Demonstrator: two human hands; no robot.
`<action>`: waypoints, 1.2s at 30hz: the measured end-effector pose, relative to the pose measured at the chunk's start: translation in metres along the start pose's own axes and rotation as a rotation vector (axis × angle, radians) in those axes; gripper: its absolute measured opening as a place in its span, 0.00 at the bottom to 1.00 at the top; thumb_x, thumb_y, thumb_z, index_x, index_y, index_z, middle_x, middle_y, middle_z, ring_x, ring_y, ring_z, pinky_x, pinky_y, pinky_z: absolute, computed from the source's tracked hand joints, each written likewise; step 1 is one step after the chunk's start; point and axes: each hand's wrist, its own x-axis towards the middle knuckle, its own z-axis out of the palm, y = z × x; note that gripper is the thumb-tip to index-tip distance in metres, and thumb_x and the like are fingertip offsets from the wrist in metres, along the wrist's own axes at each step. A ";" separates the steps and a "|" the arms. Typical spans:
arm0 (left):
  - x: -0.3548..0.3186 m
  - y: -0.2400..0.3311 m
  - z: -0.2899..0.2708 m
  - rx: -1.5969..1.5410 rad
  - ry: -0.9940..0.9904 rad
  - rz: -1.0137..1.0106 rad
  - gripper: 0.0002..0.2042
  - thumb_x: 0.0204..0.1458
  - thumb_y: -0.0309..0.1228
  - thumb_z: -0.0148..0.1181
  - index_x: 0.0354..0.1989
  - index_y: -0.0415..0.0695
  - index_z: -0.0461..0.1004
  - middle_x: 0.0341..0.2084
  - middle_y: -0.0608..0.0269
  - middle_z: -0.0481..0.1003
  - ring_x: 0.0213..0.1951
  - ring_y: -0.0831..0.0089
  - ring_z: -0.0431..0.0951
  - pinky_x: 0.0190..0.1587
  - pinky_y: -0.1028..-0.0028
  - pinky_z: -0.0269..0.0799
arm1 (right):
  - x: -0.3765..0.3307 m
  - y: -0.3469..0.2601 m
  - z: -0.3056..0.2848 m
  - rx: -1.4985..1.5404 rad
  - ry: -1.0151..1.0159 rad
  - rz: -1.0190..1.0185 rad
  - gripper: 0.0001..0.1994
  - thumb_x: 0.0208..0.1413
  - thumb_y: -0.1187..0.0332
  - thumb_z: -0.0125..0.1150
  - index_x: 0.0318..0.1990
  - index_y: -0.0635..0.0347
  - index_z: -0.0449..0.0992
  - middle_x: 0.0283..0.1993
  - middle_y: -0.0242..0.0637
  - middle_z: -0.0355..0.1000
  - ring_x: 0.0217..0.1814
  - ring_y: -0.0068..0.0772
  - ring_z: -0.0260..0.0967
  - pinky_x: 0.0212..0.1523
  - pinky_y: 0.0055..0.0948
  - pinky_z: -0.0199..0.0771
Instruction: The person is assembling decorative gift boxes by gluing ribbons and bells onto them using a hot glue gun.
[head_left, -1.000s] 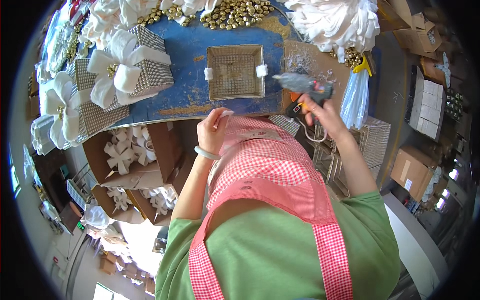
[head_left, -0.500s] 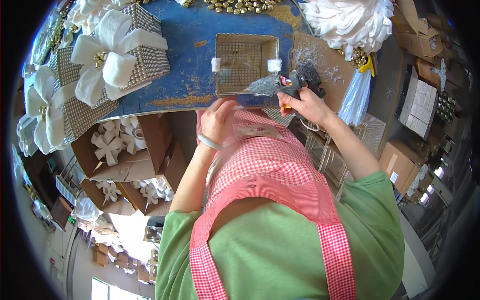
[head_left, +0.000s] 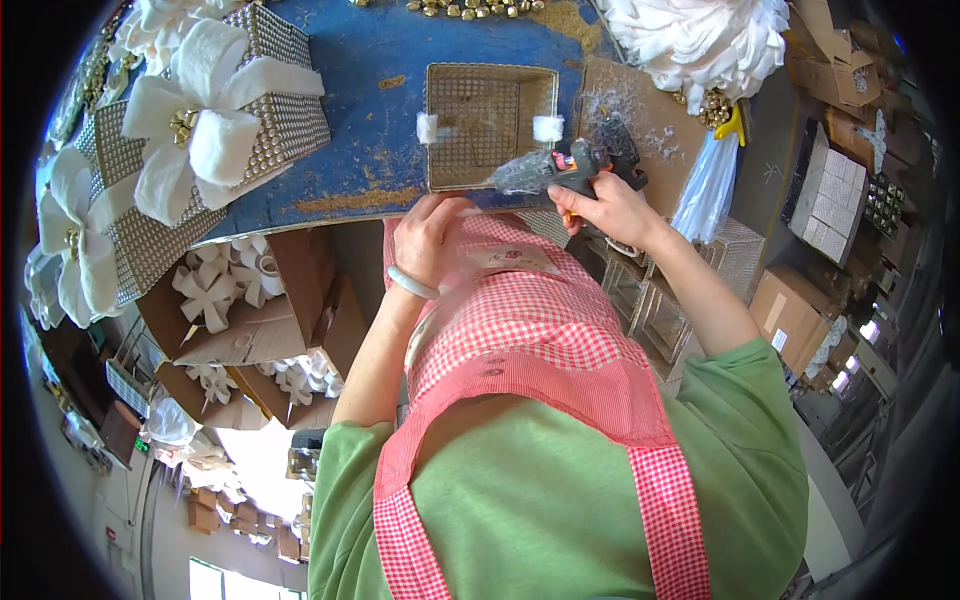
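My right hand (head_left: 612, 208) is wrapped round the handle of a dark glue gun (head_left: 578, 160). Its nozzle end, in a clear, glue-smeared wrap, points left over the near right corner of a see-through mesh box (head_left: 431, 165). White fluffy strips (head_left: 548, 128) cross the box's left and right rims. Beside the near left corner, my left hand (head_left: 425, 238) is closed with bent fingers; what they hold is hidden, though a pale, see-through blur shows beside them.
Finished boxes with white bows (head_left: 222, 140) stand on the blue table (head_left: 365, 60) at the left. Gold bells (head_left: 480, 8) lie at the far edge. Cardboard (head_left: 640, 100) and white fluffy strips (head_left: 700, 40) are at the right. Under the table, cartons (head_left: 240, 335) hold white bows.
The view has shifted slightly, so the table things sit a little further left. The glue gun stays over the box's near right corner. Both hands keep nearly the same pose.
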 end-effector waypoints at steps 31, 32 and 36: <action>0.006 0.000 -0.005 -0.021 -0.013 0.017 0.12 0.40 0.16 0.57 0.33 0.44 0.76 0.30 0.59 0.75 0.32 0.59 0.76 0.32 0.68 0.72 | 0.015 -0.003 -0.023 -0.169 -0.061 0.068 0.28 0.55 0.44 0.56 0.19 0.63 0.72 0.18 0.33 0.69 0.22 0.25 0.69 0.27 0.28 0.68; 0.006 0.000 -0.005 -0.022 -0.013 0.015 0.12 0.40 0.16 0.57 0.33 0.43 0.76 0.30 0.59 0.75 0.32 0.59 0.76 0.33 0.68 0.72 | 0.014 -0.006 -0.023 -0.170 -0.073 0.075 0.28 0.55 0.44 0.56 0.19 0.63 0.71 0.18 0.33 0.69 0.22 0.25 0.69 0.28 0.28 0.68; 0.006 0.000 -0.004 -0.034 -0.013 0.006 0.10 0.40 0.18 0.56 0.33 0.43 0.75 0.32 0.60 0.75 0.34 0.60 0.76 0.36 0.66 0.72 | 0.019 -0.010 -0.020 -0.172 -0.060 0.095 0.29 0.55 0.44 0.56 0.17 0.63 0.71 0.16 0.33 0.69 0.21 0.25 0.68 0.28 0.28 0.68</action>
